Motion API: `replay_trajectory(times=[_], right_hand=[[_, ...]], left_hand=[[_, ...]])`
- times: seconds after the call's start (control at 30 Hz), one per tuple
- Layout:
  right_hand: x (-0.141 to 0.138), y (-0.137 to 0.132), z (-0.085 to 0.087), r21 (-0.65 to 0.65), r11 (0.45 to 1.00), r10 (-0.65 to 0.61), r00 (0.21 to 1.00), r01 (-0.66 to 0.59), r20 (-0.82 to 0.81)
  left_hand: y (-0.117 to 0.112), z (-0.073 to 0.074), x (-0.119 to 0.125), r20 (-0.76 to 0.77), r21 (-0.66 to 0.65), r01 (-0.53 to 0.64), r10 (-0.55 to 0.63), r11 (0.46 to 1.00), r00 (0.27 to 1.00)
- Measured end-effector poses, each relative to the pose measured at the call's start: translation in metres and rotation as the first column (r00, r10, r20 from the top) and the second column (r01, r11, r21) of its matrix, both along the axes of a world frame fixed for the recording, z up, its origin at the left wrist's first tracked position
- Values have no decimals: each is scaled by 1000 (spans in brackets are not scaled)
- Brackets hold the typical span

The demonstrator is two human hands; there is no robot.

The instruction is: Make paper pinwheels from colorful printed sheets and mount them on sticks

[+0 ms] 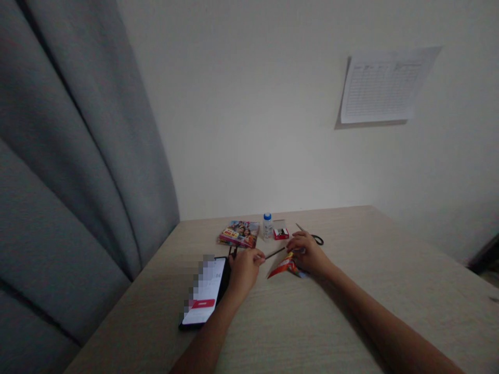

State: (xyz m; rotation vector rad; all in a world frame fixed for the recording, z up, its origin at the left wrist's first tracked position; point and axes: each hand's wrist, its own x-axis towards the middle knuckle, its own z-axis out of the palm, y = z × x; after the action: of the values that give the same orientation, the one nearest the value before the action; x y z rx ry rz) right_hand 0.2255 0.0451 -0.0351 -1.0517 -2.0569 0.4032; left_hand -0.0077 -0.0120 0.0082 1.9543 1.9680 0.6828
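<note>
Stick in left hand; right hand on red packet (scissors beside).

A thin dark stick is pinched in the left hand, with its far end pointing at 2 o'clock toward the right hand. A red printed packet is lying partly under the right hand on the pale wood-grain surface. Black-handled scissors are placed at 1 o'clock from the right hand, and a small red box and a blue-capped white bottle are set at 11 o'clock from it. A colourful picture book is lying at 12 o'clock from the left hand, and a smartphone, its screen partly pixelated, is lying at 8 o'clock. A grey curtain is hung at 9 o'clock from the surface, and a printed sheet is fixed to the wall at 1 o'clock.
</note>
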Motion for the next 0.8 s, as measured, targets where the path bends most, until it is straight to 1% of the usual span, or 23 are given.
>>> replay_trajectory(times=[0.1, 0.23, 0.33, 0.53, 0.63, 0.8], right_hand=[[-1, 1, 0, 22, 1000, 9, 999, -9, -33], [-2, -1, 2, -2, 1000, 6, 999, -6, -45], [-2, -3, 5, -14, 1000, -12, 999, 12, -45], [-2, -7, 9, -12, 998, -57, 990, 56, -127], [-1, -7, 9, -9, 999, -35, 993, 34, -117], [2, -2, 4, 53, 998, 34, 994, -29, -104]], left_hand=[[0, -1, 1, -1, -1, -12, 12, 1000, 1000], [0, 1, 1, 5, -9, -9, 9, 1000, 1000], [0, 3, 1, 28, -9, 1, -1, 1000, 1000], [-1, 6, 1, 62, -18, -2, 3, 1000, 998], [0, 5, 1, 64, -5, 12, -12, 1000, 998], [0, 4, 0, 76, -9, 7, -6, 1000, 997]])
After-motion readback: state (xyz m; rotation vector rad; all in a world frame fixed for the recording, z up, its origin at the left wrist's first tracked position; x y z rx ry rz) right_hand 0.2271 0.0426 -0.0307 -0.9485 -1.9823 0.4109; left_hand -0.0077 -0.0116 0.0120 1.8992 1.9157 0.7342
